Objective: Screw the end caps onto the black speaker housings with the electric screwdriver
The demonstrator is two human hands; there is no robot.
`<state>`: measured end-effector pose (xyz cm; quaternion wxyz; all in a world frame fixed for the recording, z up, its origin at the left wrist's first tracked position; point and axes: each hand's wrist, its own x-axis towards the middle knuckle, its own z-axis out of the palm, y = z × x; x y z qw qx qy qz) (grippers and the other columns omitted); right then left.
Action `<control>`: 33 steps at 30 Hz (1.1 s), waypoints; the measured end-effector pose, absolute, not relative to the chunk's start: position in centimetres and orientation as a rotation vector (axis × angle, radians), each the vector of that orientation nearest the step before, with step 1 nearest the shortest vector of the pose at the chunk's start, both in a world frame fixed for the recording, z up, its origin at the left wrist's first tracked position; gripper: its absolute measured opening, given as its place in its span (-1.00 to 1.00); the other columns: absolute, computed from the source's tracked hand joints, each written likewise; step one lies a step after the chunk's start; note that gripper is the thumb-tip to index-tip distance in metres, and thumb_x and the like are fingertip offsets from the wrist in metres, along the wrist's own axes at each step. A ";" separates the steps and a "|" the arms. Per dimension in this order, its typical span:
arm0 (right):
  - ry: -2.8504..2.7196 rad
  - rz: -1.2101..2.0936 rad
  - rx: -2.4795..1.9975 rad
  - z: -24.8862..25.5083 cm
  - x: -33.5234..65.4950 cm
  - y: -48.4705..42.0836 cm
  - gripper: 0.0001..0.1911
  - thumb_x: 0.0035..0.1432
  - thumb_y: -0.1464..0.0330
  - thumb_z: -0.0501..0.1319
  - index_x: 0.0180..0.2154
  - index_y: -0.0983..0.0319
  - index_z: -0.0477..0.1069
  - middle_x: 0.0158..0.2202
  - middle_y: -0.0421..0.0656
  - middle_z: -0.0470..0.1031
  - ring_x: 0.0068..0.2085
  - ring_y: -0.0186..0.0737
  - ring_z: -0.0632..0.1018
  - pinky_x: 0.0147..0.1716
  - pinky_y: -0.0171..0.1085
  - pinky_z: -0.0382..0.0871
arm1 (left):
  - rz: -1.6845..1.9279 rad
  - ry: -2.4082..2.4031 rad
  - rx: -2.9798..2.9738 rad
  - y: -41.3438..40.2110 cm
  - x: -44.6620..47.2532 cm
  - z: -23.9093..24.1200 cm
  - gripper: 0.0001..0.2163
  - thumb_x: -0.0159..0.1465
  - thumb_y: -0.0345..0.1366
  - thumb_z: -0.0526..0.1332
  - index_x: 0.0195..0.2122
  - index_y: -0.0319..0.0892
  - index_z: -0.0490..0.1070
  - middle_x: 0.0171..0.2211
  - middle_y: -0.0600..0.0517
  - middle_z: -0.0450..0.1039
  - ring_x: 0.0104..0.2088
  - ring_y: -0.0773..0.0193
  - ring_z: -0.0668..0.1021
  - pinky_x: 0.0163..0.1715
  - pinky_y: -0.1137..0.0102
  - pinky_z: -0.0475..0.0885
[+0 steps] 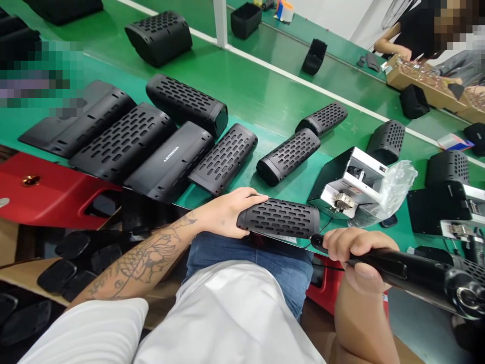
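My left hand (227, 212) is wrapped round the left end of a black perforated speaker shell (280, 218) that lies on its side at the near edge of the green bench. My right hand (358, 255) is closed on the black barrel of a powered screwdriver (417, 275), and the tool's tip points at the shell's right end. Tool tip and shell end are close together; whether they touch I cannot tell.
Several more black speaker shells (223, 159) lie in a row on the green bench (257, 96). A metal-and-black device (350, 182) with a clear plastic bag stands right of centre. A red bin (49, 192) and black end caps sit at left. Another person works at a cardboard tray (428, 83) at far right.
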<state>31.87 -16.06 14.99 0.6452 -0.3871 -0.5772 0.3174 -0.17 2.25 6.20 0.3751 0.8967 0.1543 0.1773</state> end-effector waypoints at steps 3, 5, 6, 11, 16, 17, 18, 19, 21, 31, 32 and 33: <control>-1.347 0.769 -0.865 15.0 31.8 -16.2 -0.78 0.37 0.15 0.55 -0.14 0.09 0.61 -0.49 -0.30 0.56 -0.55 -0.23 0.56 -0.45 -0.15 0.60 | 0.488 0.372 2.317 2.1 -0.2 6.0 0.11 0.18 -0.35 0.61 0.75 0.08 0.22 0.51 -0.25 0.43 0.46 -0.28 0.62 0.52 -0.11 0.62; -1.334 0.763 -0.855 15.2 31.7 -16.2 -0.79 0.36 0.17 0.55 -0.13 0.10 0.62 -0.50 -0.30 0.54 -0.56 -0.25 0.55 -0.47 -0.16 0.60 | 0.525 0.352 2.334 2.0 -0.2 5.9 0.10 0.19 -0.35 0.60 0.75 0.04 0.22 0.51 -0.28 0.43 0.46 -0.28 0.61 0.52 -0.12 0.62; -1.316 0.744 -0.853 15.4 31.8 -16.2 -0.80 0.35 0.18 0.54 -0.14 0.11 0.63 -0.51 -0.30 0.54 -0.58 -0.25 0.54 -0.48 -0.16 0.60 | 0.538 0.348 2.340 2.0 -0.2 5.8 0.09 0.20 -0.35 0.60 0.75 0.03 0.22 0.51 -0.28 0.43 0.46 -0.28 0.62 0.51 -0.12 0.62; -1.183 0.471 -0.906 16.7 35.2 -14.5 -0.76 0.23 0.13 0.53 -0.25 0.15 0.67 -0.59 -0.28 0.54 -0.69 -0.19 0.49 -0.63 -0.12 0.57 | 0.604 0.392 2.343 1.6 -0.2 5.0 0.09 0.20 -0.35 0.60 0.75 0.06 0.21 0.51 -0.27 0.41 0.46 -0.28 0.61 0.53 -0.15 0.61; -0.833 -0.117 -1.065 16.7 38.5 -9.4 -0.67 0.05 0.17 0.49 -0.49 0.13 0.39 -0.63 -0.31 0.47 -0.67 -0.27 0.46 -0.63 -0.21 0.54 | 0.779 0.479 2.268 0.2 -0.3 3.4 0.07 0.22 -0.38 0.59 0.73 0.07 0.20 0.54 -0.29 0.29 0.52 -0.29 0.57 0.56 -0.18 0.59; -0.814 -0.119 -1.081 16.6 38.7 -8.6 -0.69 0.05 0.19 0.45 -0.50 0.12 0.36 -0.64 -0.31 0.46 -0.67 -0.28 0.45 -0.64 -0.23 0.52 | 0.807 0.493 2.251 -0.2 -0.3 2.9 0.08 0.22 -0.38 0.59 0.74 0.09 0.18 0.54 -0.29 0.28 0.53 -0.30 0.56 0.56 -0.20 0.59; -0.810 -0.102 -1.093 16.4 38.9 -8.0 -0.71 0.04 0.21 0.43 -0.50 0.11 0.35 -0.65 -0.31 0.44 -0.69 -0.28 0.44 -0.66 -0.23 0.49 | 0.833 0.508 2.234 -0.5 -0.3 2.4 0.10 0.22 -0.38 0.60 0.74 0.10 0.15 0.55 -0.30 0.26 0.54 -0.31 0.55 0.56 -0.22 0.59; -0.806 -0.084 -1.108 16.2 38.9 -7.6 -0.73 0.01 0.23 0.41 -0.51 0.11 0.34 -0.66 -0.32 0.43 -0.70 -0.28 0.43 -0.67 -0.23 0.47 | 0.855 0.520 2.220 -0.7 -0.3 1.9 0.12 0.22 -0.38 0.60 0.76 0.11 0.12 0.57 -0.31 0.23 0.56 -0.34 0.53 0.56 -0.25 0.58; -0.805 -0.054 -1.140 15.8 38.7 -7.5 -0.77 -0.04 0.26 0.40 -0.52 0.11 0.35 -0.67 -0.31 0.44 -0.70 -0.26 0.44 -0.66 -0.21 0.49 | 0.885 0.527 2.203 -1.1 -0.3 0.8 0.18 0.22 -0.37 0.61 0.78 0.13 0.02 0.63 -0.35 0.17 0.59 -0.40 0.49 0.54 -0.30 0.58; -0.910 0.014 -1.048 17.8 37.7 -10.7 -0.80 0.00 0.20 0.45 -0.50 0.12 0.52 -0.62 -0.28 0.52 -0.68 -0.19 0.47 -0.64 -0.12 0.58 | 0.960 0.496 2.181 -1.0 0.4 -1.6 0.22 0.27 -0.14 0.67 0.80 0.14 -0.08 0.69 -0.39 0.12 0.62 -0.48 0.45 0.51 -0.42 0.56; -0.972 0.060 -0.991 18.3 37.4 -11.4 -0.84 0.01 0.19 0.45 -0.45 0.12 0.58 -0.61 -0.28 0.54 -0.70 -0.17 0.47 -0.65 -0.10 0.57 | 0.954 0.498 2.183 -1.0 0.4 -1.6 0.22 0.28 -0.12 0.67 0.80 0.14 -0.08 0.68 -0.39 0.12 0.62 -0.49 0.45 0.51 -0.43 0.55; -1.044 0.114 -0.934 18.6 37.1 -12.1 -0.84 0.04 0.17 0.45 -0.39 0.10 0.64 -0.60 -0.28 0.57 -0.71 -0.15 0.46 -0.67 -0.09 0.55 | 0.948 0.499 2.186 -1.1 0.4 -1.6 0.21 0.28 -0.11 0.68 0.80 0.14 -0.07 0.68 -0.39 0.12 0.62 -0.49 0.44 0.52 -0.43 0.54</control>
